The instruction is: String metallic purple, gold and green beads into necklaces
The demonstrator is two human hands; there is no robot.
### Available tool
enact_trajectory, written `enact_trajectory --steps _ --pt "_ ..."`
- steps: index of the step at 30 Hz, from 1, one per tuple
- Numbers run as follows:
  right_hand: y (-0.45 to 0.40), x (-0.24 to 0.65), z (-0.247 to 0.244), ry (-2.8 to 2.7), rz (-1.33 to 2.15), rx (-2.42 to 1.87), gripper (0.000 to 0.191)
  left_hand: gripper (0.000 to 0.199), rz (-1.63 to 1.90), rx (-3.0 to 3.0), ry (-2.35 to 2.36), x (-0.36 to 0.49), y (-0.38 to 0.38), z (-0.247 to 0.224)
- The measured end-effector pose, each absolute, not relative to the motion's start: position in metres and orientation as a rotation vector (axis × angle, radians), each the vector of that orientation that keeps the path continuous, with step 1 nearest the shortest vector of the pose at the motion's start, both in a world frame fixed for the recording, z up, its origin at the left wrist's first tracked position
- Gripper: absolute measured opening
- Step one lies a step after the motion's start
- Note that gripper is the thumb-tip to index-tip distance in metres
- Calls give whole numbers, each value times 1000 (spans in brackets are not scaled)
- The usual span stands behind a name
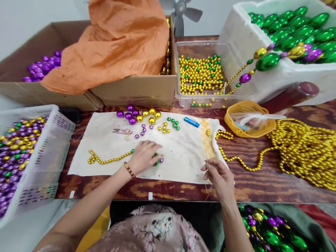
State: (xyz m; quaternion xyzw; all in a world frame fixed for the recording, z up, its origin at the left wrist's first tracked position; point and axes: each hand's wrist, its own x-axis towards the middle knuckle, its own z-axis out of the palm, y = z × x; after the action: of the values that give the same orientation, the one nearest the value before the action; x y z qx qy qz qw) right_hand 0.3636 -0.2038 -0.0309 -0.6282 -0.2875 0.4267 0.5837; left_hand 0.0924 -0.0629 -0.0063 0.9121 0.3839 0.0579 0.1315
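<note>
My left hand [146,155] rests low over the white cloth [183,154], its fingers curled over a bead strand. From its left side runs a string of small gold beads [110,161]; a green bead and a purple bead [161,160] peek out at the fingertips. How firmly the beads are gripped is hidden. At the cloth's right side, my right hand [218,175] pinches a thin thread [208,188]. Loose purple beads [128,115], gold beads [152,120] and green beads [174,123] lie along the back of the cloth, near small snips [122,131] and a blue tube [192,122].
A basket of mixed beads [50,139] stands left; cardboard boxes [136,90] with orange fabric are behind. A clear bin [185,98], a foam box [231,33], a yellow basket [232,125] and heaped gold bead strands [315,158] occupy the right.
</note>
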Motion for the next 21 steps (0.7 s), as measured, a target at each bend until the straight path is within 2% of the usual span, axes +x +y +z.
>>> enact_trajectory --steps 4,7,16,21 --pt "-198 346 -31 -688 1058 -1410 37 27 496 2443 1422 68 -8 3" --pt "-191 329 -35 -713 1118 -1378 36 25 591 2407 1622 58 30 1" --pt "-192 312 -49 -740 1178 -1396 40 26 695 2402 1815 87 54 -21" --pt "-194 316 -53 -722 1171 -1394 43 26 531 2568 1740 99 54 -20"
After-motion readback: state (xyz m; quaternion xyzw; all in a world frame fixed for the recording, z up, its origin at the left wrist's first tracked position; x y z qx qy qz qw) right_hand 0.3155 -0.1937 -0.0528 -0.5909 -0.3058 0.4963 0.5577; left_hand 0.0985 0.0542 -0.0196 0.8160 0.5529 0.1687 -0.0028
